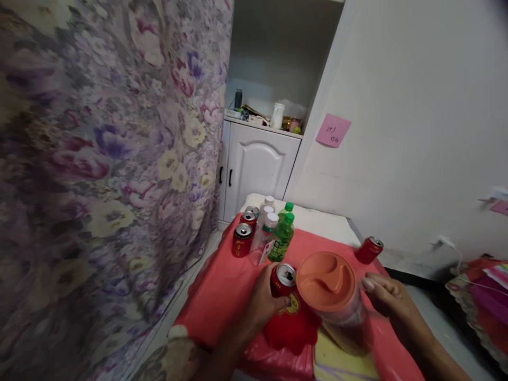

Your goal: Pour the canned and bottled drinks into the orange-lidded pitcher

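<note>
Handwritten figures mark a pink note (334,130) on the wall (405,106) beyond the table's (214,286) far edge.
The note's top line appears to read "243"; its second line is unclear. Gold Chinese characters run down a red-and-black can (242,244) near the table's left edge, too small to read surely.

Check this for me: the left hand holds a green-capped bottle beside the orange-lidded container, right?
Not quite: the head view shows the left hand holding a red can, not a bottle, beside the orange-lidded container.
</note>
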A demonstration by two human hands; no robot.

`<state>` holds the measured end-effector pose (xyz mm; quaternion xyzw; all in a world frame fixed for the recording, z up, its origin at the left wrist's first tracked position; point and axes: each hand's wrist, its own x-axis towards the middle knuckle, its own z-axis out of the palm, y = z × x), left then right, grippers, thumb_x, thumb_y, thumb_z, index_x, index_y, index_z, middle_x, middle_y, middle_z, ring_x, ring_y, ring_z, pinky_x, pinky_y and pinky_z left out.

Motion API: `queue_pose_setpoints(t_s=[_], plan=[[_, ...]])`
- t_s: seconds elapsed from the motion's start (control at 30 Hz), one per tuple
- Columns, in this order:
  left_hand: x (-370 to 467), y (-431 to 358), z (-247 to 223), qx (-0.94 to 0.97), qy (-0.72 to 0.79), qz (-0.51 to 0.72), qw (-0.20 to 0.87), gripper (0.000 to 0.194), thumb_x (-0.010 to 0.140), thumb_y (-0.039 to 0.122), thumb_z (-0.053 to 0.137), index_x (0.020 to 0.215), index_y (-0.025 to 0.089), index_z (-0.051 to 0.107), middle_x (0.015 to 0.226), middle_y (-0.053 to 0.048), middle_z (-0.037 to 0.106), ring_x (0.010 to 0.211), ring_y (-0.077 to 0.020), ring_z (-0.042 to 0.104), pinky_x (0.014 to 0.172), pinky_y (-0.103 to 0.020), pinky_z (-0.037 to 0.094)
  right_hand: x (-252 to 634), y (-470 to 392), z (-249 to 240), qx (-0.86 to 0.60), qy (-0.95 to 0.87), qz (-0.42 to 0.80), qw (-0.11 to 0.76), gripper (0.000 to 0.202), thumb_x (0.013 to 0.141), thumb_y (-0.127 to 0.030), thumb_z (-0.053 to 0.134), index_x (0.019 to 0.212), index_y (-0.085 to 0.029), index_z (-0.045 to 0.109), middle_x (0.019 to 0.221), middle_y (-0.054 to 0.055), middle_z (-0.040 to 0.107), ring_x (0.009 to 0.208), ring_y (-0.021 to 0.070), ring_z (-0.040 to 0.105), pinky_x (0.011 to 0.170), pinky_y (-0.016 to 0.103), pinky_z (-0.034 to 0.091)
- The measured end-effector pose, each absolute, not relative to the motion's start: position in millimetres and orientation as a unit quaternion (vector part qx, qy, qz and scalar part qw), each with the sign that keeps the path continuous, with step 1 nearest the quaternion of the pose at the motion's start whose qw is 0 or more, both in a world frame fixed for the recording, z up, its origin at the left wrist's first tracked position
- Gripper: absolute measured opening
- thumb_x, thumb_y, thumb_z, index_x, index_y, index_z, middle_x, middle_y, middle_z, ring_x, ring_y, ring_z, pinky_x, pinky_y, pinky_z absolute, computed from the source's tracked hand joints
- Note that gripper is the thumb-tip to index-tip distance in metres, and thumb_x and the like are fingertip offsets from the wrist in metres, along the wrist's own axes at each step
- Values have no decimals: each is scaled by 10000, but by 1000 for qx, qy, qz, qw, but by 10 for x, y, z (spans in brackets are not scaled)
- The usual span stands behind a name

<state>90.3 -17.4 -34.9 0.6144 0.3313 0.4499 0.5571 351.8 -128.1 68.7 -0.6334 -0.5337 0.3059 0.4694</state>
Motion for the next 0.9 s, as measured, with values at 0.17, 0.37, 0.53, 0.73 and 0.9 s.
queue_pose_setpoints(t_s=[0.17,0.37,0.53,0.73,0.9], plan=[[899,-179,-334,608,332,454,560,686,581,88,819,1215,224,598,1237,-71,700,1196,-315,623,1054,-437,463,3473,-1291,713,-639,-531,300,469,644,813,-769,584,625,-250,254,619,-75,168,559,104,133,501,262,160],[889,-178,-335,606,333,456,560,674,577,79,818,1200,225,604,1245,-71,691,1203,-312,619,1064,-440,452,3476,-1287,708,-635,-533,308,467,635,825,-752,584,628,-254,244,634,-73,155,572,107,120,506,267,152],[887,-175,-364,604,332,452,566,686,573,55,800,1206,237,608,1234,-62,703,1208,-310,622,1058,-436,467,3496,-1272,689,-639,-535,298,465,636,817,-759,586,623,-254,252,634,-72,157,573,109,123,510,271,155],[881,-169,-375,603,332,449,569,682,569,46,793,1198,238,614,1226,-56,710,1210,-313,623,1065,-442,465,3522,-1268,661,-635,-538,299,467,627,827,-737,599,621,-253,258,629,-73,167,569,109,131,516,276,149],[878,-162,-368,602,337,449,568,707,562,28,781,1220,214,602,1258,-81,689,1224,-317,612,1080,-447,449,3543,-1269,635,-631,-539,301,470,618,835,-723,606,628,-252,264,636,-73,172,567,107,143,521,275,138]])
